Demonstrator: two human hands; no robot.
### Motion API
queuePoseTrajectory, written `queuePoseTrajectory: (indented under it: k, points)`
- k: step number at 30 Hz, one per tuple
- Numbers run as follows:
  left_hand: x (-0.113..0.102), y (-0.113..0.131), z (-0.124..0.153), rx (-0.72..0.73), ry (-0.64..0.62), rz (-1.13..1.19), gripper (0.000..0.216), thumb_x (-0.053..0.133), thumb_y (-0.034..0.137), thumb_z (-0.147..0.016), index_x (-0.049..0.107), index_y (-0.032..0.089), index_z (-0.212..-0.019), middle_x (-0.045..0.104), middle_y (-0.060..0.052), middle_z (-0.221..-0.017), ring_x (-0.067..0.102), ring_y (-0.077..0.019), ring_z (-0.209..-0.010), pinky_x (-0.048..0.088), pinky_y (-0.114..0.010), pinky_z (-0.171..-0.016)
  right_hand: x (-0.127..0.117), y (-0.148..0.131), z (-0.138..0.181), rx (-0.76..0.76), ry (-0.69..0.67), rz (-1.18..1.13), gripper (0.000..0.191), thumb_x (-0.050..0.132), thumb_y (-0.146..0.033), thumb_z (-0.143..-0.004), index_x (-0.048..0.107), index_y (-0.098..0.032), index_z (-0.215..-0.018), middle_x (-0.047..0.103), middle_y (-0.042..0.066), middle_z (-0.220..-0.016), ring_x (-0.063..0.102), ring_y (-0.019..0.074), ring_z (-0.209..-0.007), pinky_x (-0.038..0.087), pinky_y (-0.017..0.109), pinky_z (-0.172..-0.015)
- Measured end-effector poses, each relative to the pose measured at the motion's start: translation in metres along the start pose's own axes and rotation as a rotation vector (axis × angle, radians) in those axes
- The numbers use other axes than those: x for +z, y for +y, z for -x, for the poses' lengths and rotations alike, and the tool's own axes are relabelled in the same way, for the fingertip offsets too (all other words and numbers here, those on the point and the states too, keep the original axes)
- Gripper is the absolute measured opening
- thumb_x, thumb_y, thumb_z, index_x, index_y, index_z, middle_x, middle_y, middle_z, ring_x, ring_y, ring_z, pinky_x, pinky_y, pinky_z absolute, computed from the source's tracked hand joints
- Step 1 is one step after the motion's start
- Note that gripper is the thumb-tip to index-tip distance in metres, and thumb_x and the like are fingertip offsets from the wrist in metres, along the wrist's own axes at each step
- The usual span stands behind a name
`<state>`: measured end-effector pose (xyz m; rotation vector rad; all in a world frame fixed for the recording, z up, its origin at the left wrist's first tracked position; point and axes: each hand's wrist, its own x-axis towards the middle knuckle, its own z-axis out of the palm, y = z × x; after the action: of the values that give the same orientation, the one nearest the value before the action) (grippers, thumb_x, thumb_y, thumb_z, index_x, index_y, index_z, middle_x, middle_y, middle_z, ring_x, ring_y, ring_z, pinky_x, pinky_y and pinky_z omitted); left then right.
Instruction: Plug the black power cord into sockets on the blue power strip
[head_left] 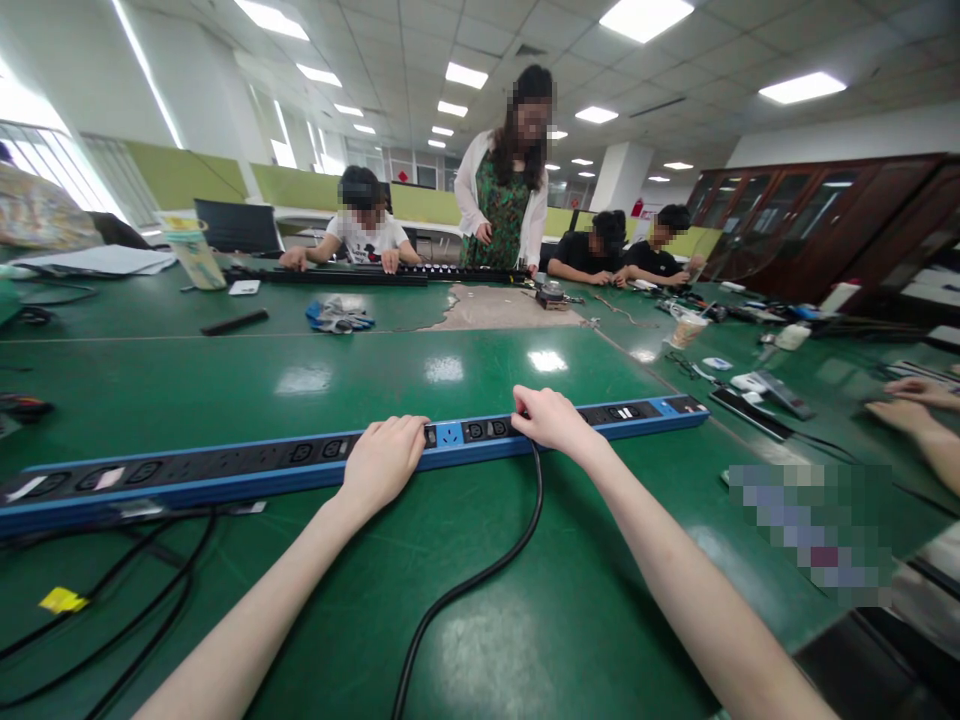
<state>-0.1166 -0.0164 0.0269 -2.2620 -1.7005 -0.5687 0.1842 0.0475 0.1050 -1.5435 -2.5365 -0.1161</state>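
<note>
A long blue and black power strip (pixel 259 458) lies across the green table, its row of sockets facing up. My left hand (pixel 384 458) is wrapped over the strip near its middle, left of a blue socket (pixel 449 434). Farther right, my right hand (pixel 551 418) is closed, fingers bent, over the sockets. From beneath it a black power cord (pixel 534 515) curves down toward me; its end is hidden by the hand, so I cannot tell whether it sits in a socket.
Black cables (pixel 176 570) with a yellow tag (pixel 63 600) lie at left. Blue-grey gloves (pixel 339 316) and a black bar (pixel 235 322) are farther back. At right are a phone-like device (pixel 784 393) and another person's hands (pixel 911 405). Several people sit or stand across the table (pixel 480 375).
</note>
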Motion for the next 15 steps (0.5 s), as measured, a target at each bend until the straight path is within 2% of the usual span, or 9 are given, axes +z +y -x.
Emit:
queuePoseTrajectory:
  k: [3, 6, 11, 15]
  points:
    - [0.001, -0.002, 0.0, 0.006, -0.007, 0.0, 0.042, 0.032, 0.031, -0.109, 0.067, 0.021, -0.128, 0.076, -0.009, -0.12, 0.068, -0.0256, -0.108, 0.046, -0.041, -0.097, -0.007, 0.003, 0.003, 0.038, -0.018, 0.075, 0.026, 0.058, -0.046, -0.097, 0.068, -0.023, -0.105, 0.075, 0.009, -0.09, 0.069, 0.0254, -0.083, 0.038, 0.03, -0.07]
    - [0.002, -0.003, -0.001, 0.004, -0.016, 0.0, 0.041, 0.032, 0.031, -0.108, 0.067, 0.023, -0.129, 0.076, -0.009, -0.121, 0.068, -0.0253, -0.109, 0.046, -0.04, -0.097, -0.012, 0.004, 0.003, 0.064, -0.086, 0.131, 0.041, 0.051, -0.056, -0.1, 0.073, -0.021, -0.097, 0.076, 0.013, -0.094, 0.072, 0.0288, -0.088, 0.044, 0.034, -0.076]
    - [0.002, -0.002, -0.001, -0.007, -0.006, -0.003, 0.041, 0.032, 0.031, -0.109, 0.068, 0.023, -0.128, 0.076, -0.009, -0.12, 0.068, -0.0256, -0.109, 0.046, -0.04, -0.097, -0.007, -0.01, 0.001, 0.111, -0.104, 0.175, 0.043, 0.045, -0.043, -0.104, 0.078, -0.016, -0.098, 0.077, 0.021, -0.102, 0.074, 0.0319, -0.098, 0.048, 0.038, -0.084]
    - [0.002, 0.0, -0.001, -0.007, -0.006, -0.016, 0.041, 0.032, 0.032, -0.109, 0.068, 0.022, -0.127, 0.076, -0.009, -0.118, 0.068, -0.026, -0.107, 0.046, -0.041, -0.096, -0.002, -0.02, 0.008, 0.151, -0.072, 0.163, 0.044, 0.044, -0.042, -0.105, 0.078, -0.015, -0.102, 0.077, 0.021, -0.102, 0.074, 0.0332, -0.099, 0.049, 0.039, -0.086]
